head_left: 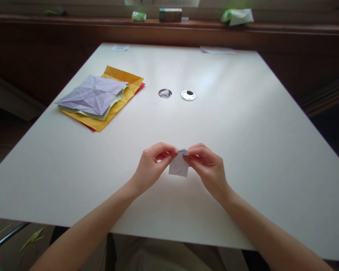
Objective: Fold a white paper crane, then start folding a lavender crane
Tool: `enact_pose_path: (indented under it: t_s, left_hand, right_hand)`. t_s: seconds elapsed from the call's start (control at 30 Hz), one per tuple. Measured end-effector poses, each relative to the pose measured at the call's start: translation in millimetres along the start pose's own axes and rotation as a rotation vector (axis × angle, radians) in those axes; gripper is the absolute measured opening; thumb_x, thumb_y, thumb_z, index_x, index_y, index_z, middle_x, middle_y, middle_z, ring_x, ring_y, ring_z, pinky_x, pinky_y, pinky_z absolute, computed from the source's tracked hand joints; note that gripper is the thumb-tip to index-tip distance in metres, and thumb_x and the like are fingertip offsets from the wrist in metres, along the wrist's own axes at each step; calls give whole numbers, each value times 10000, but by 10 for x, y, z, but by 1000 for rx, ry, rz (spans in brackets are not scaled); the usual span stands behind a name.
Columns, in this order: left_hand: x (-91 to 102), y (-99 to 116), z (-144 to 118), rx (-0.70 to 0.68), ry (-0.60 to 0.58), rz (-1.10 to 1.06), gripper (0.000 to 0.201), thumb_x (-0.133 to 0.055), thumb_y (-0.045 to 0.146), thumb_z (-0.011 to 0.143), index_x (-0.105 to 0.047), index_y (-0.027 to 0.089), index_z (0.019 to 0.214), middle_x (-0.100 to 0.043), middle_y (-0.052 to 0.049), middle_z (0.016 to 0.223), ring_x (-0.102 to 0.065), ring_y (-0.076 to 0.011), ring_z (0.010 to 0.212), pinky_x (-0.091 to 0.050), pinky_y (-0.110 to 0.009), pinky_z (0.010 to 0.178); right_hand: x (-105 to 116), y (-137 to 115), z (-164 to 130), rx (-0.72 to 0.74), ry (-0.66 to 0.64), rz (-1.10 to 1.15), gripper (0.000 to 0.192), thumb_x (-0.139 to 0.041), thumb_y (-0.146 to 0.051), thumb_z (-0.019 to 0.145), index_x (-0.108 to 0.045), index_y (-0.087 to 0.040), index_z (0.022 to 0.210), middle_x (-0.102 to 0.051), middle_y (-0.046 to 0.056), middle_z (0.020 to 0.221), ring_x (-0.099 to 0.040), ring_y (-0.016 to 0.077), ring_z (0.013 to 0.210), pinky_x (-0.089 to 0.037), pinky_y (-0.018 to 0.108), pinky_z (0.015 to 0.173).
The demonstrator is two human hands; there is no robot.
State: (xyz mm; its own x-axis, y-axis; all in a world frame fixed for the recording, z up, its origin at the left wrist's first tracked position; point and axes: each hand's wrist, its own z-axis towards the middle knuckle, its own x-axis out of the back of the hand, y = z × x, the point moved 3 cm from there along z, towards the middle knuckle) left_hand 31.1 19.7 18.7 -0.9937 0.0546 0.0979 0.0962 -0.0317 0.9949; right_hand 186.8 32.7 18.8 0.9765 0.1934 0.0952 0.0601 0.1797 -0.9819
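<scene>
Folded paper point(179, 165), small and pale, sits at lower centre of the frame, between the two hands and just above the table point(243, 150). Its top edge is pinched from both sides: left hand point(151, 165) grips the upper left corner between thumb and forefinger, right hand point(207, 165) grips the upper right corner the same way. Fingers of both hands are closed tight on the paper; the remaining fingers curl inward. The lower part of the paper hangs free below the fingertips; whether it touches the table cannot be told.

Counts: one folded paper in hand; two hands; one stack of sheets point(101, 98) at upper left of the frame, showing at least four colours (lilac on top, pale green, yellow, a red edge beneath). Two round metal discs near centre top: a cap point(165, 93) and a grommet point(188, 95) with a dark hole, side by side, apart. Two flat slips at the far table edge, pale and hard to make out. On the ledge along the top of the frame: one box point(170, 15) and two green-white packs, blurred.

The folds inside the held paper are hidden by the fingertips. Both forearms are cut off at the bottom edge.
</scene>
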Motion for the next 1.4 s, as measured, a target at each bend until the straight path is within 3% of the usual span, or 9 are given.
enact_pose_path:
  t_s: [0.13,0.23,0.4,0.63,0.83,1.13,1.4]
  left_hand:
    - [-28,-49,36,169,-85,-164,235,-619,316,791,-606,193,991,-666,-33,870,-620,-142,798,-490,-227,658]
    - [-41,-58,50,234,-121,-158,236,-635,311,776,-615,182,973,-674,-43,886,-623,-149,815,-480,-219,644]
    - [3,-54,56,145,-21,-157,183,-649,313,764,-646,169,877,-679,-38,883,-632,-153,829,-494,-254,740]
    - [38,-42,75,19,10,27,202,-641,305,771,-647,202,945,-656,-38,1016,-590,-182,1004,-446,-331,905]
    - [68,-15,93,28,37,5,224,-657,296,758,-615,177,943,-645,-52,1005,-601,-179,975,-477,-322,860]
    - [78,-54,121,17,44,-70,177,-600,327,804,-635,161,855,-652,-67,1007,-595,-178,981,-472,-299,852]
    - [81,-45,112,-48,43,77,139,-621,304,780,-650,181,838,-637,-69,1040,-579,-190,1008,-471,-324,849]
  right_hand:
    - [26,56,17,-129,76,84,66,-649,-238,763,-650,-229,828,-639,-6,785,-602,123,726,-514,253,640]
    - [61,74,36,-140,161,132,107,-674,-246,743,-635,-234,842,-657,-13,789,-613,120,728,-518,245,642]
    - [64,38,41,-81,118,49,149,-663,-278,755,-629,-232,893,-650,9,862,-613,150,808,-511,299,720]
    - [64,-16,53,-25,108,-132,118,-632,-283,779,-643,-223,881,-647,20,873,-601,167,840,-489,331,746]
    - [62,1,53,-10,87,-101,191,-638,-286,776,-621,-222,955,-646,35,970,-599,178,912,-489,361,810]
    - [78,21,76,24,98,-118,113,-582,-283,820,-642,-223,893,-638,36,934,-589,175,928,-486,336,793]
    - [69,23,59,78,105,-229,64,-605,-265,802,-650,-236,835,-628,32,931,-587,177,915,-470,359,819]
